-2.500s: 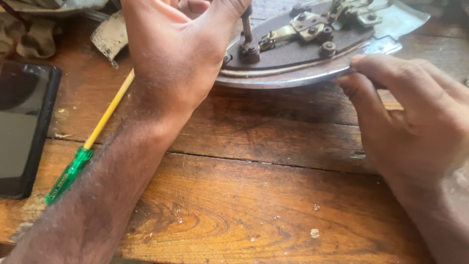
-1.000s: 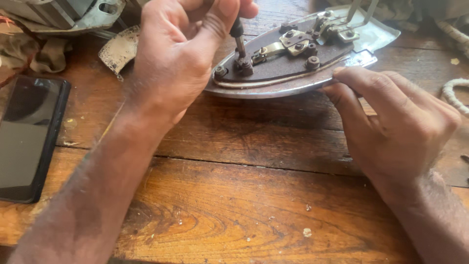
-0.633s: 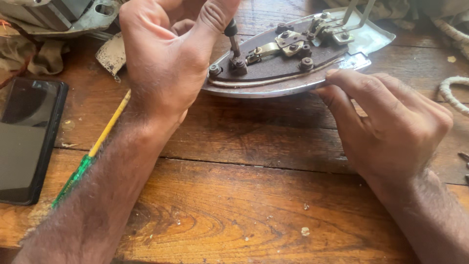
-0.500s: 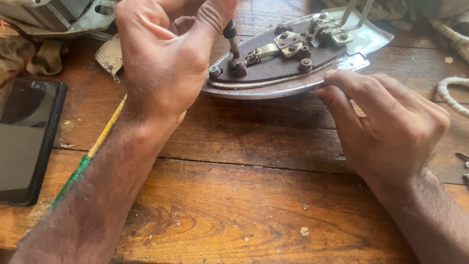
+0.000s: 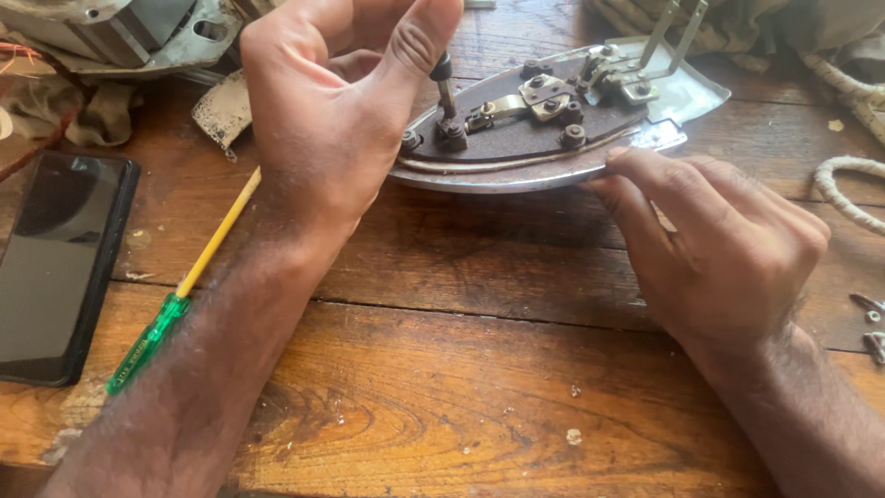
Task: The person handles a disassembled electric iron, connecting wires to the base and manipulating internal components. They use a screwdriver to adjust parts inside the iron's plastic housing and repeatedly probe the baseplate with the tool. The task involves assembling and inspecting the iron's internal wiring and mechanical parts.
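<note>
The iron soleplate (image 5: 553, 175), stripped of its housing, lay flat on the wooden tabletop (image 5: 461, 369) at the upper centre of the view, its pointed end toward the right. A dark cast plate with bolts, nuts and a brass-coloured thermostat bracket (image 5: 544, 92) sat on top of the soleplate.

The left hand (image 5: 341, 120) was curled over the left portion of the soleplate. Its thumb and fingers were closed narrowly around the top of an upright threaded stud (image 5: 448, 101) that rose from a nut on the dark plate; the fingertips themselves were partly hidden behind the thumb.

The right hand (image 5: 719, 249) rested on the tabletop in front of the soleplate. Its fingers were extended and held together, with the fingertips pressed against the near rim of the soleplate. It enclosed nothing.

A screwdriver (image 5: 184, 286) with a yellow shaft and a green transparent handle lay on the tabletop under the left forearm. A black smartphone (image 5: 55, 267) lay screen-up at the left edge. The iron's housing (image 5: 120, 37) lay at the upper left. A white cord (image 5: 853, 189) lay at the right edge, with small metal parts (image 5: 871, 323) near it.
</note>
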A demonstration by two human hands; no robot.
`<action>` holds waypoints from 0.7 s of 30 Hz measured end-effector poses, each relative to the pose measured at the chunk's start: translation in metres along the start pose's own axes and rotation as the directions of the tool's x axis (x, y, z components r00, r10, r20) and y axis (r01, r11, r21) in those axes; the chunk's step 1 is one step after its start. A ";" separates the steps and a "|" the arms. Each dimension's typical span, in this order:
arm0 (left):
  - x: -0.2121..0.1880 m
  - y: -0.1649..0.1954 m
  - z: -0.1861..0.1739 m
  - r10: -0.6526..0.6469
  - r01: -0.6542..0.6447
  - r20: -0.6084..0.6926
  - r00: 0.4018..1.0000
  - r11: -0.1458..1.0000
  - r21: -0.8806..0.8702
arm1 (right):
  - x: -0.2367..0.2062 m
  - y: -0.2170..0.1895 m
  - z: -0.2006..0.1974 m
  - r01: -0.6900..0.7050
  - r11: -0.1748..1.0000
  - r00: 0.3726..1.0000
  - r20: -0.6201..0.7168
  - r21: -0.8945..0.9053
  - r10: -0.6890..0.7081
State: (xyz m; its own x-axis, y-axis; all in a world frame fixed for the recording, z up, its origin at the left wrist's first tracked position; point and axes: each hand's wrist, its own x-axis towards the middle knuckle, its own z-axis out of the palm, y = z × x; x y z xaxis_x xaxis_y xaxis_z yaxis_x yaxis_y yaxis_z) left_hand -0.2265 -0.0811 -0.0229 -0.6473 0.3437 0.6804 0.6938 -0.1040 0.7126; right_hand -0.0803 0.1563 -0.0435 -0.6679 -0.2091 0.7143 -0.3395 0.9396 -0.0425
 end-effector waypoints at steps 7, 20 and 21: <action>0.000 0.007 -0.001 -0.100 0.101 -0.018 0.995 0.994 0.037 | -0.003 0.004 -0.002 0.096 0.994 0.995 0.022 -0.055 -0.094; -0.009 0.038 -0.009 -0.116 0.097 0.108 0.987 0.982 0.162 | -0.001 -0.012 -0.037 0.173 0.984 0.969 0.172 0.049 -0.179; -0.010 0.039 -0.011 -0.134 0.111 0.122 0.984 0.978 0.174 | 0.000 -0.013 -0.038 0.173 0.983 0.965 0.189 0.060 -0.181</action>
State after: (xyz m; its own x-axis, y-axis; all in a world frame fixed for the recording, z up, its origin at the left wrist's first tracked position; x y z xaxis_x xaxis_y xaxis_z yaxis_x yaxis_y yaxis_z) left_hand -0.1959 -0.0991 0.0000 -0.6910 0.4654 0.5531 0.6618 0.0994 0.7431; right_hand -0.0506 0.1544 -0.0161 -0.7079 -0.4234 0.5653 -0.4893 0.8712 0.0397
